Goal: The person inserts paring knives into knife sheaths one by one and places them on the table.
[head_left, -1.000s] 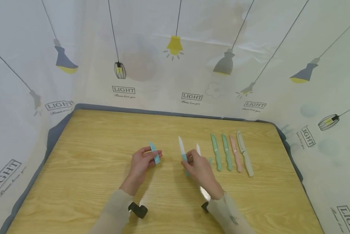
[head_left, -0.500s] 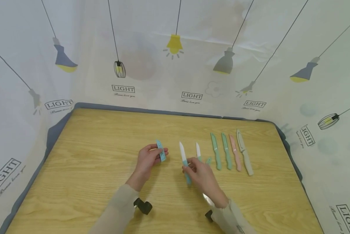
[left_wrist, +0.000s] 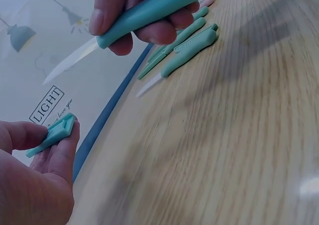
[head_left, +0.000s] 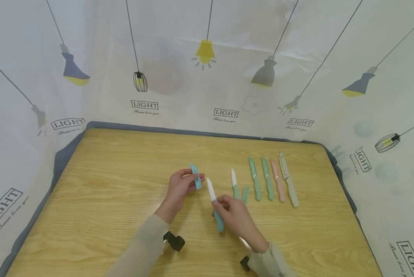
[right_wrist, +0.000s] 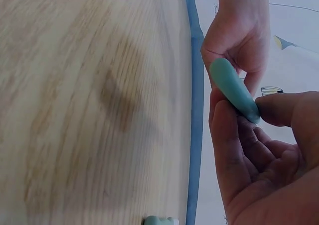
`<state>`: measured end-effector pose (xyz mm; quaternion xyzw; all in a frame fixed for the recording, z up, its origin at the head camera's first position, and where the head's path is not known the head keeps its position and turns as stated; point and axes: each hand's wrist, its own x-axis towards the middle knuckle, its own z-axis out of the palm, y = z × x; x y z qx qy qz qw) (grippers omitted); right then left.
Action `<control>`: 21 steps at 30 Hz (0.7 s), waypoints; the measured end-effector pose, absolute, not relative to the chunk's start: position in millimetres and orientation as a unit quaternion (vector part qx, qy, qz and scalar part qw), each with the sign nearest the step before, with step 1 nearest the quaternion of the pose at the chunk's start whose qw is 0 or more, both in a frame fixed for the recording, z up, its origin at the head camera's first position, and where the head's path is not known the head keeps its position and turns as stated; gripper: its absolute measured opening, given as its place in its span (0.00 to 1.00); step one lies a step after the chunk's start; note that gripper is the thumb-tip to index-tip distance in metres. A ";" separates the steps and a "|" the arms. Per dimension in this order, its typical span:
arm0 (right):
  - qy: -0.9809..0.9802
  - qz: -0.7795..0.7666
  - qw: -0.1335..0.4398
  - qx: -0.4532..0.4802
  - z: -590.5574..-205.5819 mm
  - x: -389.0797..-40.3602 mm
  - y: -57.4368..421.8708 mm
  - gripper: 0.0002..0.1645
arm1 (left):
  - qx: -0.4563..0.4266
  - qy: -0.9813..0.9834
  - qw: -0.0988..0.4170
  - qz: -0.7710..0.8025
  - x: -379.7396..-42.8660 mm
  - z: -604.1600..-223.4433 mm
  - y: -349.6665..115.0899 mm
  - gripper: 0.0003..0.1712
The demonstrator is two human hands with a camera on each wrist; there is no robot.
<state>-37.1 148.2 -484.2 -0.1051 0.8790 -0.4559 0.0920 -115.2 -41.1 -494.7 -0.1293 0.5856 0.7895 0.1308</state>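
Observation:
In the head view my left hand (head_left: 180, 188) pinches a light blue blade sheath (head_left: 196, 177) between thumb and fingers. Its opening shows in the left wrist view, where the sheath (left_wrist: 59, 130) is tilted. My right hand (head_left: 237, 216) grips a small paring knife (head_left: 219, 222) by its blue handle, the bare white blade angled up and left. The blade tip is just right of the left fingertips, apart from the sheath. From the right wrist, the knife handle (right_wrist: 233, 89) points towards the camera and hides the blade.
Right of my hands lie a green paring knife (head_left: 236, 190) with bare white blade and a green sheath (head_left: 245, 193). Beyond stand out two sheathed green knives (head_left: 257, 188) (head_left: 269, 188), a pink knife (head_left: 280, 188) and a larger beige knife (head_left: 292, 192), in a row on the wooden table (head_left: 117, 173).
My left hand has moved right with the sheath. The right hand has drawn the knife back towards me, its tip now lower and closer to the sheath.

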 end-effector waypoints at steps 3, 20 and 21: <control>0.876 -0.458 0.101 -0.108 -486.2 -36.9 147.9 0.24 | -0.128 0.586 0.134 0.789 -116.4 -493.2 -38.2 0.19; 0.873 -0.462 0.114 -0.106 -487.0 -36.3 146.0 0.24 | -0.088 0.574 0.139 0.802 -124.5 -483.6 -30.9 0.19; 0.873 -0.463 0.113 -0.106 -486.7 -36.3 146.0 0.24 | -0.088 0.573 0.139 0.803 -124.5 -483.2 -30.8 0.19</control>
